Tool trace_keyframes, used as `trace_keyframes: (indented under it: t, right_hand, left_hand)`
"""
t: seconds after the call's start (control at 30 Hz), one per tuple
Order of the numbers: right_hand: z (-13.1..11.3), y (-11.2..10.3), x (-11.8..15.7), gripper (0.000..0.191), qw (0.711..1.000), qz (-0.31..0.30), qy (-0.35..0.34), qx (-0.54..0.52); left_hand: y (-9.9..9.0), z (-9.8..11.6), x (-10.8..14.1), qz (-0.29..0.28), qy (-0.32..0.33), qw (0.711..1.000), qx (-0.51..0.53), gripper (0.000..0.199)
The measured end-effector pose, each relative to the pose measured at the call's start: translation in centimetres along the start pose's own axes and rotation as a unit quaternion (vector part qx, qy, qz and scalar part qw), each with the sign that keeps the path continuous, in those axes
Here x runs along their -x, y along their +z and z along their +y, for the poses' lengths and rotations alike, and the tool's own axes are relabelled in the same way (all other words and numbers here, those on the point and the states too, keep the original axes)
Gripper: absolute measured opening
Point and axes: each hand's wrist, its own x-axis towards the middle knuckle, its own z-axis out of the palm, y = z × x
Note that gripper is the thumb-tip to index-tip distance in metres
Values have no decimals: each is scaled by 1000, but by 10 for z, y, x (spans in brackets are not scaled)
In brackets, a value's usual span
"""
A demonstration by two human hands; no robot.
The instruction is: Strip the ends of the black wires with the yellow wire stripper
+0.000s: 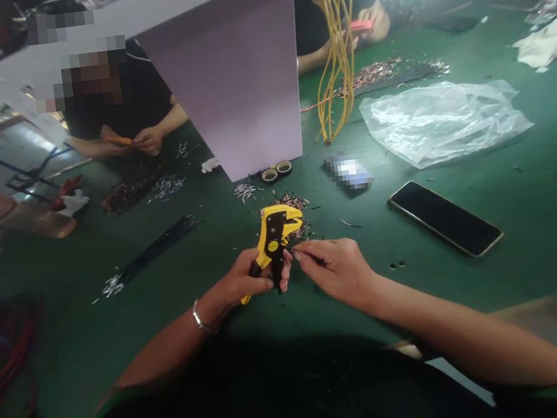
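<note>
My left hand [244, 280] grips the handle of a yellow-and-black self-adjusting wire stripper [274, 239], whose jaws point up and away from me. My right hand [333, 270] sits just to its right, with the fingertips pinched on a thin dark wire [296, 252] near the tool. Just past the jaws lies a small heap of copper-ended wire scraps [292, 202], partly hidden behind the stripper.
A green work mat [469, 294] holds a smartphone [445, 218], a plastic bag [442, 123], tape rolls [277, 171] and a yellow wire bundle [337, 61]. Co-workers [115, 100] sit beyond a pale upright panel [223, 74].
</note>
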Motion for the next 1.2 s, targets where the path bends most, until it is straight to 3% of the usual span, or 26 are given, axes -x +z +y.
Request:
trace_keyframes:
  t: [0.27,0.77,1.2]
  right_hand:
    - [1,1,1,28,1000,-1,-9,-6]
    - [0,1,0,35,1000,-22,11,-14]
    - [5,3,2,29,1000,-14,-1,-4]
  left_hand:
    - [-2,-3,0,-10,42,994,-103,30]
    - [-5,-6,0,-11,30,999,-33,32]
    - [-5,-7,-1,0,40,998,-52,28]
